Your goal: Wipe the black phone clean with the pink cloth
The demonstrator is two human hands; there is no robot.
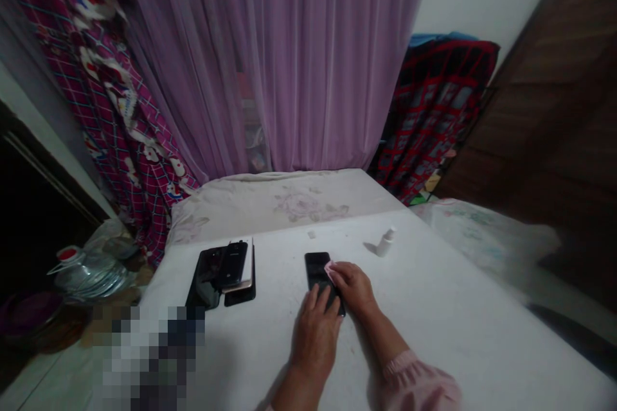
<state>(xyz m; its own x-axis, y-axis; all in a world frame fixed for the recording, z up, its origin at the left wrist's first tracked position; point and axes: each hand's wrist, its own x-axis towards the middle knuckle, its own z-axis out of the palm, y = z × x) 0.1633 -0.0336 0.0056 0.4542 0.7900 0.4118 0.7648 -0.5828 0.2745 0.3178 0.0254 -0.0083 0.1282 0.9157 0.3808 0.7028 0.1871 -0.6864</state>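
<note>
A black smartphone [317, 263] lies flat, screen up, on the white table. My left hand [317, 327] rests on its lower part with the fingers spread over the screen. My right hand [353, 286] pinches a small pink cloth [330, 268] against the phone's upper right edge. Part of the phone's lower half is hidden under my hands. To the right, beyond my right hand, a small white spray bottle [386, 242] stands upright.
Several phones [208, 276] lie partly stacked on the left of the white table [270, 340]. Purple curtains [318, 64] hang behind. A large clear water jug [87, 273] stands on the floor at left. A red-and-black checked cloth [434, 109] hangs at right. A blurred patch covers the lower left.
</note>
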